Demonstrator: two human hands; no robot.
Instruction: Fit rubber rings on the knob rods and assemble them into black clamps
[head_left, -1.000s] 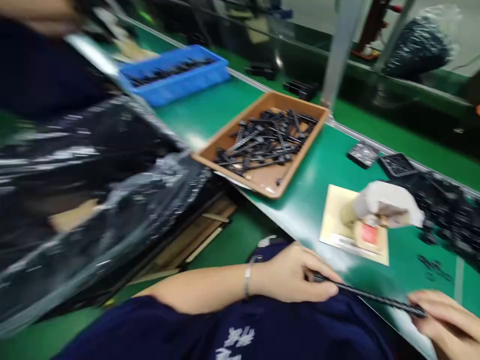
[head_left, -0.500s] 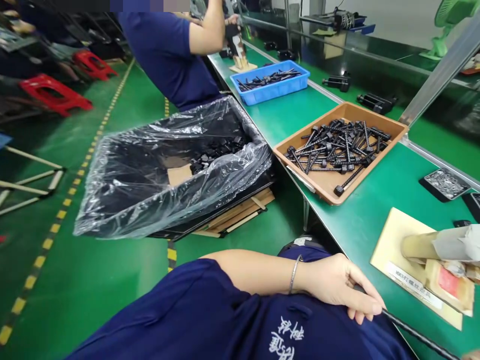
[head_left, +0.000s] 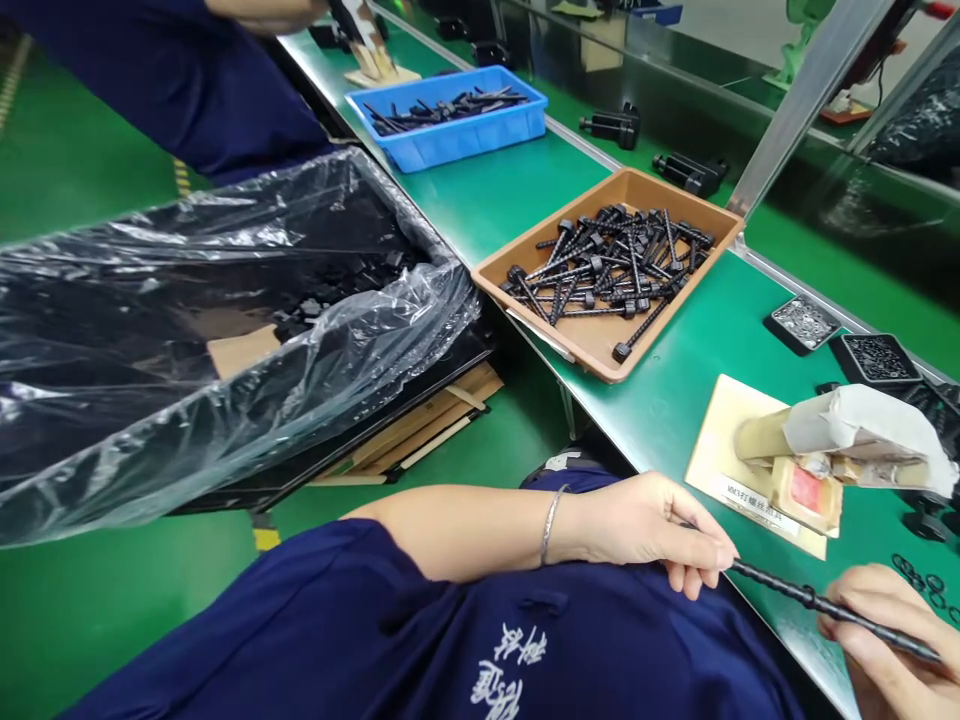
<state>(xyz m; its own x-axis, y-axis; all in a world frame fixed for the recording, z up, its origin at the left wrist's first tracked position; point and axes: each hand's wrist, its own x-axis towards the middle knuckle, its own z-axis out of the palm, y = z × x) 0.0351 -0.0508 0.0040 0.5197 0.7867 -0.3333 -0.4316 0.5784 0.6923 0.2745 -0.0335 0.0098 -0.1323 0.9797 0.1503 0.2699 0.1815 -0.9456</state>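
My left hand (head_left: 667, 535) is closed on one end of a thin black ribbed rod (head_left: 776, 583), pinched between thumb and fingers. Toward its other end my right hand (head_left: 892, 630) grips the same rod, which slants down to the right above the table edge. A slightly thicker black band shows on the rod just before my right fingers. Beyond my hands stands a cream fixture (head_left: 806, 490) with a wrapped post and a printed label. Several small black rings (head_left: 934, 590) lie on the green table past my right hand.
A brown tray (head_left: 615, 370) of black ribbed rods with knobs sits on the table, a blue bin (head_left: 465, 130) behind it. At left is a plastic-lined crate (head_left: 360, 375) with black parts. Small black boxes (head_left: 877, 358) hold small parts. A co-worker's navy sleeve (head_left: 187, 90) shows upper left.
My view has swung to the right, so everything sits farther left. My right hand, barely visible at the corner before, is now plainly in view on the rod. My left hand keeps its hold.
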